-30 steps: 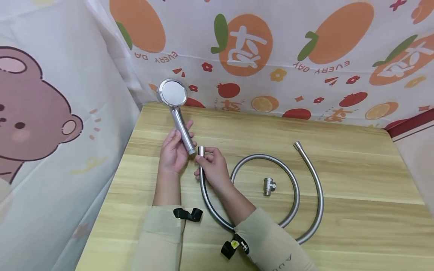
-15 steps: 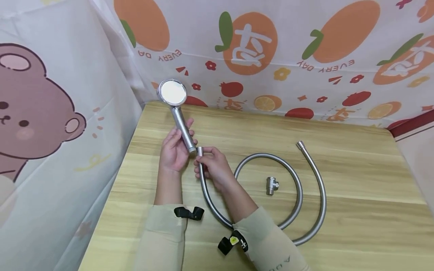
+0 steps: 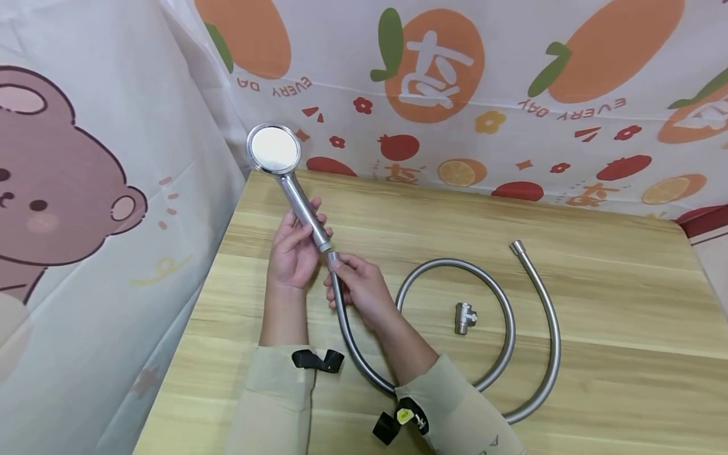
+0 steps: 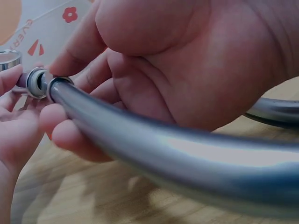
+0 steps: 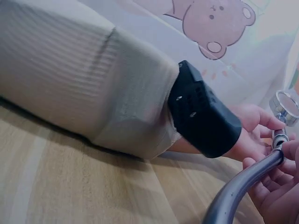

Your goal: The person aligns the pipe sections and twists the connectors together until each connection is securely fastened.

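Observation:
In the head view, my left hand (image 3: pixel 291 260) holds a chrome shower head (image 3: pixel 274 150) by its handle, round face up and tilted to the left. My right hand (image 3: pixel 365 289) pinches a grey metal shower hose (image 3: pixel 348 328) just below its end fitting (image 3: pixel 333 258). The fitting sits in line with the handle's lower end; whether they touch I cannot tell. Close up in the left wrist view, the right hand's fingers curl about the hose (image 4: pixel 140 133), and a pale ring (image 4: pixel 35 83) shows in the handle's end. The right wrist view catches both hands at its right edge.
The hose loops over the wooden table (image 3: pixel 614 291), its other end (image 3: pixel 517 248) lying to the right. Inside the loop lies a small chrome tee fitting (image 3: pixel 465 318). Printed cloth (image 3: pixel 352 57) hangs behind and on the left. A black camera (image 5: pixel 203 112) is strapped to the left sleeve.
The shower head has tilted further left, and its handle end and the hose fitting now line up instead of standing side by side. The head view has shifted slightly.

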Available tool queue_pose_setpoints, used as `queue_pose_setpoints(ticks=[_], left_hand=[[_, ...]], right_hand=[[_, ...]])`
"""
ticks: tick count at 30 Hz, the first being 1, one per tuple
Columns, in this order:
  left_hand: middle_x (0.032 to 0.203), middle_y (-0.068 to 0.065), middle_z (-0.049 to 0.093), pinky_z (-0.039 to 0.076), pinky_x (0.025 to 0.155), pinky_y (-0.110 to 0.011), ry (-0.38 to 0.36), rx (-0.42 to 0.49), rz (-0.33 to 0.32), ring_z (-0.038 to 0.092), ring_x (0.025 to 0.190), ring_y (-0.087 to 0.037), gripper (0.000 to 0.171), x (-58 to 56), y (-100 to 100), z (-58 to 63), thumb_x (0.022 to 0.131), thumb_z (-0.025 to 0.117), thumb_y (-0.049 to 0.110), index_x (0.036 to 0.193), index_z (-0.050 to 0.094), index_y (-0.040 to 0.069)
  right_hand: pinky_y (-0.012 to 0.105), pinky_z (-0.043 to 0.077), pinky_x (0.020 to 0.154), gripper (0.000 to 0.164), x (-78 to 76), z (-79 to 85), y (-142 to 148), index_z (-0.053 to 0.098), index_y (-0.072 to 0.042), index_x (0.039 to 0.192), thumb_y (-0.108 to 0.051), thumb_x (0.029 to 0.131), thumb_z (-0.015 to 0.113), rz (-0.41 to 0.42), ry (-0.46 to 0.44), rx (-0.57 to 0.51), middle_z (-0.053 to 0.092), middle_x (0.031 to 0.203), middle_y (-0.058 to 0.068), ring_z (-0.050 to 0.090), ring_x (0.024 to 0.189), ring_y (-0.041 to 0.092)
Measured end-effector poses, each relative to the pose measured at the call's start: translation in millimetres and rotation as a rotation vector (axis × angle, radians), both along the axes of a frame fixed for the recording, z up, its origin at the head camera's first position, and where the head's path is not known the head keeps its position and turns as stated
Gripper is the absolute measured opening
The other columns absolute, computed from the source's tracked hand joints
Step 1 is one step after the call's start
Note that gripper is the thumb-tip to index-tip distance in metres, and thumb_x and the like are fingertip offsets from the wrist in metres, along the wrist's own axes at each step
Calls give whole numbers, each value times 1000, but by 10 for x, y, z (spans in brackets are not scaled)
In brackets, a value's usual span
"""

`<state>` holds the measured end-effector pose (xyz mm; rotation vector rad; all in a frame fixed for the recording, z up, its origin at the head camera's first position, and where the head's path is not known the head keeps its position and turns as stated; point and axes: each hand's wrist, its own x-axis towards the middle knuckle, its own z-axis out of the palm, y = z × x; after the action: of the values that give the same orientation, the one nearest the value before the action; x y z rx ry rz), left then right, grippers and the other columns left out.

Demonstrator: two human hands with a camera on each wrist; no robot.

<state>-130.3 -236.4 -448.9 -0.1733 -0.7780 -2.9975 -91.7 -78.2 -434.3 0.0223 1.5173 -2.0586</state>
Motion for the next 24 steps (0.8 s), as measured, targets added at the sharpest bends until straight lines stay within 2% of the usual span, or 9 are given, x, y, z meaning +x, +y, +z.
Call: queue_pose_setpoints(ticks=[4, 8, 16, 21, 24], left_hand=[[123, -11, 50, 53, 92, -35, -10, -52, -7, 55, 106, -23, 53, 7, 17, 32, 96, 34, -13, 145, 40, 5], [119, -11, 48, 54, 91, -35, -16, -66, -13, 55, 103, -23, 50, 4, 30, 33, 96, 35, -13, 142, 43, 7], [122, -12, 49, 55, 85, -34, -17, -86, -47, 57, 100, -22, 50, 2, 54, 33, 96, 37, -13, 143, 43, 6], [124, -10, 52, 55, 83, -33, -13, -103, -60, 57, 100, -21, 51, 4, 60, 35, 97, 35, -12, 145, 41, 7], [131, -10, 55, 55, 82, -32, -3, -98, -76, 57, 101, -21, 54, 15, 55, 23, 99, 38, -9, 149, 37, 8]], right_hand=[[24, 56, 53, 40, -5, -13, 1, 59, 0, 131, -26, 101, 55, -35, 10, 8, 63, 85, 8, 60, 60, 12], [23, 56, 53, 39, -3, -24, -13, 60, 2, 129, -25, 101, 56, -30, 12, 8, 63, 86, 7, 59, 59, 12], [22, 55, 51, 36, 8, -21, -15, 63, 3, 123, -23, 99, 61, -77, 16, 26, 62, 84, 8, 59, 57, 11], [22, 55, 51, 38, -6, -51, -22, 62, 5, 123, -24, 98, 62, -68, 33, 19, 62, 82, 7, 59, 56, 10], [23, 55, 51, 38, -10, -70, -32, 64, 3, 122, -26, 98, 63, -56, 37, 19, 62, 82, 6, 59, 56, 10]])
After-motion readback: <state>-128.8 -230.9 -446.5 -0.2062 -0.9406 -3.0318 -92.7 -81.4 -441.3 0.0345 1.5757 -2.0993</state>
